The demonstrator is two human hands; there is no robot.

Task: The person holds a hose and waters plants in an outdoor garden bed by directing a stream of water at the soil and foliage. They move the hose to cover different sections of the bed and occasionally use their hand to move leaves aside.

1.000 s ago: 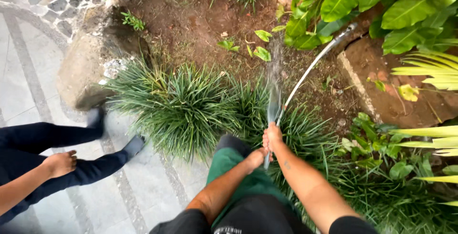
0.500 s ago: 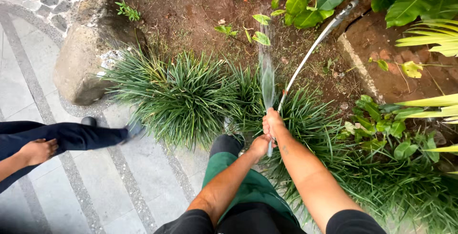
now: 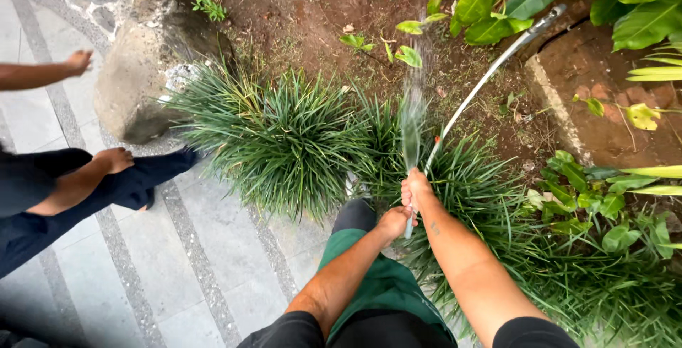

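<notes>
Hose (image 3: 483, 82) is what you have in hand: a pale, slim line that runs from the leafy upper right corner of the garden bed (image 3: 298, 14), down across the bare brown soil, to your right hand (image 3: 415, 190) near the bed's lower edge. Your fingers there are wrapped tight around the hose end, and a spray of water (image 3: 412, 117) shoots up and away from your fist over the soil. Your left hand (image 3: 394, 221) sits just below the right one, touching the short length of hose that sticks out under your fist; you cannot tell from here how firmly its fingers close on it. Both hands hover above a clump of dark grass-like plants (image 3: 284, 138) that lines the bed's edge against the grey paved path (image 3: 213, 248). A large rounded stone (image 3: 131, 92) stands at the bed's left edge, just beside the clump. Broad green leaves (image 3: 497, 7) crowd the upper right corner. On the path to your left stands another person in dark trousers (image 3: 42, 192), one hand (image 3: 114, 160) hanging by the leg and the other hand (image 3: 78, 60) held out toward the stone.
</notes>
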